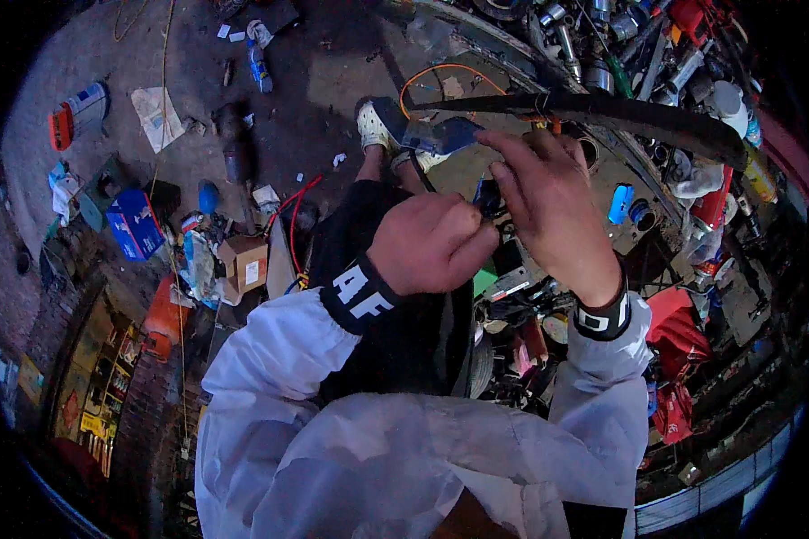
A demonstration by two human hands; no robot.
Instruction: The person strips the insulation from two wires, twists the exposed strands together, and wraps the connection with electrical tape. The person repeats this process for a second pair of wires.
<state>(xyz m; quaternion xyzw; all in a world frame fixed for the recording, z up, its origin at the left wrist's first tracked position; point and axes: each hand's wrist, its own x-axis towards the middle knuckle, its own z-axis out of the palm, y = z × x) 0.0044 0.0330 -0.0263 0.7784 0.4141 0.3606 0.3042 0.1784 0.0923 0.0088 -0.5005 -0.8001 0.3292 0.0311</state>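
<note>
My left hand is curled into a fist in front of my body, its knuckles turned up. What its fingers may hold is hidden. Just to its right, my right hand has its fingers stretched out and apart, the fingertips pointing up and left. A small dark object shows in the gap between both hands; its kind is too dim to make out. Beyond my right fingers runs a long, dark, curved strip, tapering to the left. Whether my right hand touches it cannot be told.
Metal sockets and tools are heaped at the far right. A red bag lies to the right. On the left are a cardboard box, a blue box and an orange-red container. My cream clog rests on the floor ahead.
</note>
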